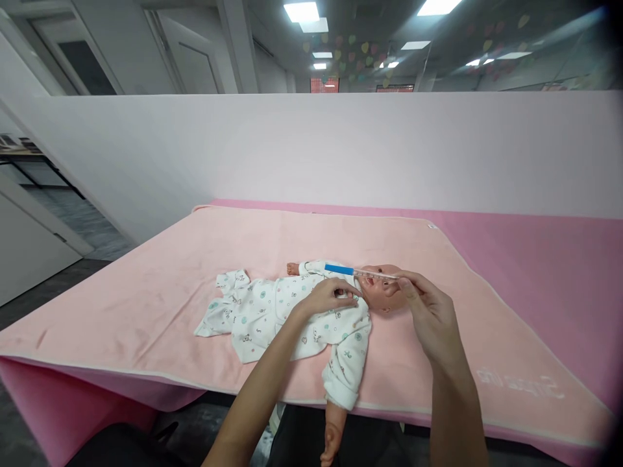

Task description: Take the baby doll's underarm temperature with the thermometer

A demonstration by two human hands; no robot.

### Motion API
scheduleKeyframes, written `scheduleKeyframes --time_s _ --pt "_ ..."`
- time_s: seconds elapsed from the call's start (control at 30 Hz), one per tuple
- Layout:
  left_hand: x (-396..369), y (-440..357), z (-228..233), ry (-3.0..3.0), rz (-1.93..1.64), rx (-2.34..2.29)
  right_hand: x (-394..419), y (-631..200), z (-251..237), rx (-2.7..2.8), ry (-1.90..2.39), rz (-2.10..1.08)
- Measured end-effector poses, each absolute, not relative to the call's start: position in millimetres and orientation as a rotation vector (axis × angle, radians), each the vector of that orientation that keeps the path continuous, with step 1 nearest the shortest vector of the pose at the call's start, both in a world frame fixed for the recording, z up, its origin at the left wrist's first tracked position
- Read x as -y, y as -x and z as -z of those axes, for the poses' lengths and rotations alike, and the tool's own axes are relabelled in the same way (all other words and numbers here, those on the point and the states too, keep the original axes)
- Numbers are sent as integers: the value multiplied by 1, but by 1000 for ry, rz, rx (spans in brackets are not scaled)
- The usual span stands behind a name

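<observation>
A baby doll [389, 295] lies on its back, its head to the right, in a white top and trousers with a small coloured print. My right hand [433, 318] pinches the clear end of a thermometer [341, 269], whose blue end points left. The thermometer is held level above the doll's face and upper chest. On the doll's chest rests my left hand [328, 296], its fingers curled at the collar of the shirt [357, 324] and seemingly pinching the cloth. The doll's near arm [333, 428] hangs over the front edge.
Under the doll a light pink blanket [160, 279] covers a darker pink surface [545, 272]. Along the back runs a white low wall [341, 149] with glass above it. A white door [34, 240] stands at the left.
</observation>
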State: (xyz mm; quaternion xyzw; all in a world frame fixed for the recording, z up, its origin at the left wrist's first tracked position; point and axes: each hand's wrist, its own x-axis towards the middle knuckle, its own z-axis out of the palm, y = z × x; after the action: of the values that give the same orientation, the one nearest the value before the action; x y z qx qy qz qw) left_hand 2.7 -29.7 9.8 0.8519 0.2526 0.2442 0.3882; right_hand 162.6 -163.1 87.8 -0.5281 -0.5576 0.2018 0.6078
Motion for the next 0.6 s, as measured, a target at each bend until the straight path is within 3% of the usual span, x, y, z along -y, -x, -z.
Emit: scheduleKeyframes --time_s 0.17,0.37,0.6 --pt "31 0 -8 -2028 -682 -687 169 -173 -56 1274 1336 -497" --pt "31 3 -10 -1913 -794 -665 225 -215 36 1054 1648 -505" --pt "32 3 -8 -1934 -799 -655 283 -259 90 952 2023 -97"
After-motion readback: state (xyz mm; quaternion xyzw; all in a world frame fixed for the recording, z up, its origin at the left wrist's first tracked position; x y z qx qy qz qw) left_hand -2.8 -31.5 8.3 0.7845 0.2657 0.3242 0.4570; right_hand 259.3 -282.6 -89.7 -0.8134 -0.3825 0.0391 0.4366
